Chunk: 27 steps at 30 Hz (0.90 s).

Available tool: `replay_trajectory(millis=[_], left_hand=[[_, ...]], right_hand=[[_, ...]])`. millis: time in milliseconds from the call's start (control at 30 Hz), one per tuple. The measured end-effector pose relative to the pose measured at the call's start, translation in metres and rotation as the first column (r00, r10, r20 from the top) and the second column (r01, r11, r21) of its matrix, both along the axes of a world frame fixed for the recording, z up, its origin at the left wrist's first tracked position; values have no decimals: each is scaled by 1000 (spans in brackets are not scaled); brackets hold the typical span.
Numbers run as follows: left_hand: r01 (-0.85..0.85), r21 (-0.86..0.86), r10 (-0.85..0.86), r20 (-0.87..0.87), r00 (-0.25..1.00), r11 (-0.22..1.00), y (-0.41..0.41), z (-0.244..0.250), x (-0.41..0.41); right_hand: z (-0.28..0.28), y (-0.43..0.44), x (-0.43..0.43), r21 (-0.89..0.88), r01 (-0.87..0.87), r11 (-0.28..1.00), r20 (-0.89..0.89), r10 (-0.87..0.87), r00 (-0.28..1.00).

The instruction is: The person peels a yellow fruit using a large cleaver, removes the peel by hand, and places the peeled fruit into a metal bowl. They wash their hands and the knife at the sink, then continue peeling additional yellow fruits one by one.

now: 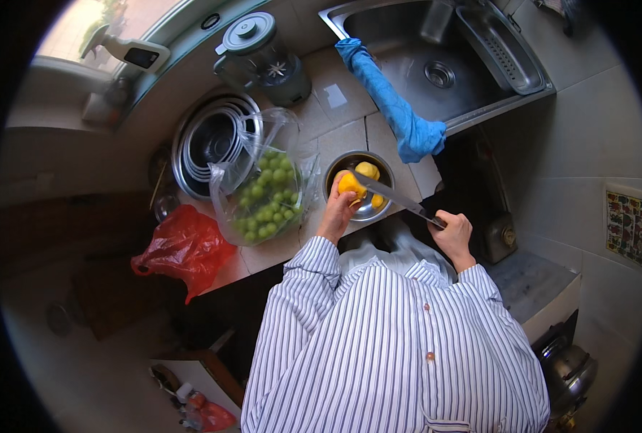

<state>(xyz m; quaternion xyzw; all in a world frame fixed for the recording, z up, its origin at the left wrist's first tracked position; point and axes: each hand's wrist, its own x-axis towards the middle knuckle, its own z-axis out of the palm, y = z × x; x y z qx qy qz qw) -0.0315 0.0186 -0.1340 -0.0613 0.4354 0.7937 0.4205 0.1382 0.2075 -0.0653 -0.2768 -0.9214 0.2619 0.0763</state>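
Note:
Over the left side of a stainless steel bowl, my left hand holds a yellow-orange fruit, its kind unclear. My right hand grips the dark handle of a knife, whose blade points left across the bowl with its tip at the fruit. Inside the bowl lie a pale yellow peeled piece and a smaller yellow piece. My left fingers hide part of the fruit, and whether the blade cuts into it cannot be told.
Left of the bowl lies a clear plastic bag of green grapes, beside a red plastic bag and nested metal bowls. A blender stands behind. A blue cloth hangs over the rim of the steel sink.

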Motion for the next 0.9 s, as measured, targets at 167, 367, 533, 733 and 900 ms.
replay_trajectory(millis=[167,367,533,733,900], left_hand=[[21,-52,-25,-84,996,998,-4,-10,2],[-30,-254,-29,-227,973,967,-9,-9,7],[-93,-346,-1,-262,965,934,-6,4,10],[-79,-339,18,-180,983,938,-11,-1,14],[-113,-372,1,-287,958,921,-12,-12,17]], right_hand=[[6,-8,-13,47,-122,991,18,122,992],[3,-13,-11,71,-174,982,73,169,983],[-12,-8,-7,118,-207,971,123,193,974],[-24,-9,-4,116,-181,977,171,160,972],[-28,-13,-4,88,-163,983,203,143,969]])
